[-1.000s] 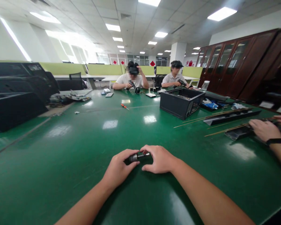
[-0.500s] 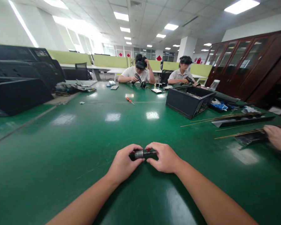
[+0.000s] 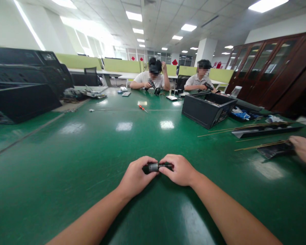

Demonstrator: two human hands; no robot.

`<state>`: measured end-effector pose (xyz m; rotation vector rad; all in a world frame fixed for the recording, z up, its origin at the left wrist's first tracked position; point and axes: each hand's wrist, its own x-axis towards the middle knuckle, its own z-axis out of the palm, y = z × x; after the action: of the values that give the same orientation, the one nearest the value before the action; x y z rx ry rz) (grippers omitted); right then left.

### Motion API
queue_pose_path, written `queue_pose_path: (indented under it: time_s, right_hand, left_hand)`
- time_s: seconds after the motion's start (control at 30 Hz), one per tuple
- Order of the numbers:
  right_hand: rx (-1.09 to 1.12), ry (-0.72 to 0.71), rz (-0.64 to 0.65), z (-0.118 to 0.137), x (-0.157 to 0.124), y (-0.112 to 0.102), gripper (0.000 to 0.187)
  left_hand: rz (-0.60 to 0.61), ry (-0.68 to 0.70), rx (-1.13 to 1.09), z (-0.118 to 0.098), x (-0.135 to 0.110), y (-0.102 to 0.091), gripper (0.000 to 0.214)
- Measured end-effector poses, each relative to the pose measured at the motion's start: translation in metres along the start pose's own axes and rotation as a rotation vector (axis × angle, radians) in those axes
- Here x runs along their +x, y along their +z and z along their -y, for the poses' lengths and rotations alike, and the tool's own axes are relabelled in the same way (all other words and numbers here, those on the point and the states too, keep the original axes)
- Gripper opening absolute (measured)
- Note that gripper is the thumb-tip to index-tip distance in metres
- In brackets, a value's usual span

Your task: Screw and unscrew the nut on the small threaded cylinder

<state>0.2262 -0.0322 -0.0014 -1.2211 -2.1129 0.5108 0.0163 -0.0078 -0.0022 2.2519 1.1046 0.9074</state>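
Observation:
My left hand (image 3: 135, 177) and my right hand (image 3: 178, 169) rest on the green table (image 3: 91, 163), both closed round a small dark cylindrical tool (image 3: 156, 166) with a silver collar. It lies level between them. The left fingers wrap its thicker end, the right fingertips pinch its thinner end. Most of the tool is hidden by my fingers.
A black open case (image 3: 207, 109) stands at the right, with long black panels (image 3: 265, 131) and thin rods beside it. Another person's hand (image 3: 304, 149) rests at the right edge. A red screwdriver (image 3: 142, 108) lies mid-table. Black equipment (image 3: 22, 88) fills the left. Two people sit opposite.
The view has shifted left and tilted a little. My hands have drawn closer together on the tool, which went from slightly tilted to level. The other person's hand moved toward the right edge.

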Motion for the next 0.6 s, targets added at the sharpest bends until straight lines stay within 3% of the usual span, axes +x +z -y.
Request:
queue_pose_path:
  time_s: [0.6]
  right_hand:
    - [-0.045, -0.082, -0.012, -0.0041, 0.0000, 0.0014, 0.012]
  left_hand:
    - [-0.013, -0.029, 0.007, -0.0020, -0.0009, 0.0010, 0.021]
